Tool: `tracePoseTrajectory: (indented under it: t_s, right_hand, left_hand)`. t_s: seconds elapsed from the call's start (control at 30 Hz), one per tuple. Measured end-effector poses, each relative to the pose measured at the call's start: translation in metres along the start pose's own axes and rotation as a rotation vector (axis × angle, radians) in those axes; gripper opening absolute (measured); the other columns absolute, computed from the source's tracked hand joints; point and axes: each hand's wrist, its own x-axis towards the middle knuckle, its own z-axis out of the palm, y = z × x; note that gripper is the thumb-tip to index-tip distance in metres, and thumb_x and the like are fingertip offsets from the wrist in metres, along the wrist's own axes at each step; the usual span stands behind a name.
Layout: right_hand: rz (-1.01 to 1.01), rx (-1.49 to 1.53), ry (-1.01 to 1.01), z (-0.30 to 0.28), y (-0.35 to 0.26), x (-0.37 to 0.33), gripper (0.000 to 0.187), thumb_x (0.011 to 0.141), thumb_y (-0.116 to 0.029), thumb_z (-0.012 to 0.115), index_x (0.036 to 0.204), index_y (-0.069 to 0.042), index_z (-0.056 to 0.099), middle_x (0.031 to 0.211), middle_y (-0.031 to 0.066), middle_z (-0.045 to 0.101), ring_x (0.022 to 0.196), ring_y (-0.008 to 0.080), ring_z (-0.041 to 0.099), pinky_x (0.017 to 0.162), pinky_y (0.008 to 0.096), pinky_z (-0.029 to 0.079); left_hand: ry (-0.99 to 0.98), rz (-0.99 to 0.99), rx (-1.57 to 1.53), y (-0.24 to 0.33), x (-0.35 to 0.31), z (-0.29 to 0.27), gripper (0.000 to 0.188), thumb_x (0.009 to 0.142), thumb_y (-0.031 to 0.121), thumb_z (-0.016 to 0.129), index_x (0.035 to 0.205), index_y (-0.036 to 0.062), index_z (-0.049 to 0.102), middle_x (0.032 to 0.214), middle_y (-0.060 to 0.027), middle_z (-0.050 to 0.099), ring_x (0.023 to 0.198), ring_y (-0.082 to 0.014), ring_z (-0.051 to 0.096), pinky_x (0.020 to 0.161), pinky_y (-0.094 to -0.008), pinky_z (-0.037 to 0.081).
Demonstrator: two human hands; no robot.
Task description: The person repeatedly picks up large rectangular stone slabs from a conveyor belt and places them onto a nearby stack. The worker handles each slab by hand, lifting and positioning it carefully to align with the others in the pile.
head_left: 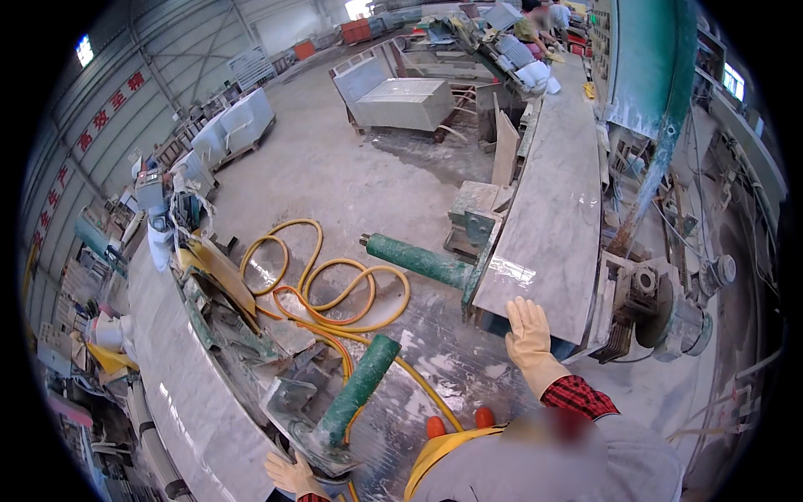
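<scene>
The right hand (529, 339) wears a soft, cream glove. It is open, with its fingers lying flat on the near end of the right slab (552, 226). That slab is a long, smooth piece of pale gray stone with cloudy marks and shiny spots. It runs from the near right to the far right. The left hand (293, 475), in a glove like the other, is by the near end of the left slab (180, 368). Its fingers look stretched out, but I cannot tell if it grips anything. The left slab is long, gray and shiny too.

Between the slabs are two round, green metal tubes, a far tube (418, 261) and a near tube (360, 389), both rough and dusty. A bendy yellow hose (389, 325) lies in loops on the wet, gray floor (335, 184). A red and black checked sleeve (581, 397) covers the right wrist.
</scene>
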Motion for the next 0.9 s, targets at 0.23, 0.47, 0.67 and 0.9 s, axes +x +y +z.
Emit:
tracePoseTrajectory:
  t_s: [0.23,0.47,0.67,0.9]
  right_hand:
    - [-0.017,0.001,-0.011,-0.002,0.006,0.0,0.081,0.085,-0.013,0.067,0.162,-0.01,0.045,0.164,0.0203,0.049,0.15,0.0423,0.045,0.129,0.0566,0.03]
    - [0.04,-0.088,-0.103,-0.004,0.001,0.014,0.082,0.081,-0.015,0.072,0.159,-0.008,0.048,0.163,0.0195,0.049,0.152,0.0392,0.042,0.129,0.0544,0.028]
    - [0.213,-0.223,-0.234,-0.003,-0.02,-0.001,0.09,0.086,-0.023,0.073,0.167,-0.006,0.036,0.172,0.0199,0.038,0.158,0.0385,0.035,0.132,0.0514,0.023]
    - [0.092,-0.255,-0.426,0.061,-0.087,-0.115,0.09,0.089,-0.031,0.073,0.163,0.005,0.037,0.167,0.0242,0.044,0.155,0.0397,0.04,0.13,0.0464,0.03]
  left_hand:
    - [-0.152,0.057,-0.075,0.0,0.005,-0.027,0.103,0.086,0.056,0.079,0.164,0.0063,0.034,0.163,-0.028,0.04,0.147,-0.0474,0.04,0.119,-0.0564,0.035]
    - [-0.204,0.111,-0.126,-0.023,0.008,-0.023,0.101,0.089,0.059,0.076,0.165,0.0033,0.04,0.17,-0.0308,0.037,0.158,-0.0462,0.033,0.13,-0.0517,0.026]
    - [-0.21,0.298,-0.206,-0.043,0.005,-0.025,0.094,0.092,0.058,0.073,0.165,0.0079,0.042,0.172,-0.0276,0.034,0.159,-0.0425,0.033,0.13,-0.0517,0.026]
    - [-0.119,0.655,-0.355,-0.089,0.005,-0.024,0.083,0.095,0.05,0.072,0.159,0.005,0.045,0.167,-0.0283,0.04,0.155,-0.0458,0.036,0.126,-0.0525,0.03]
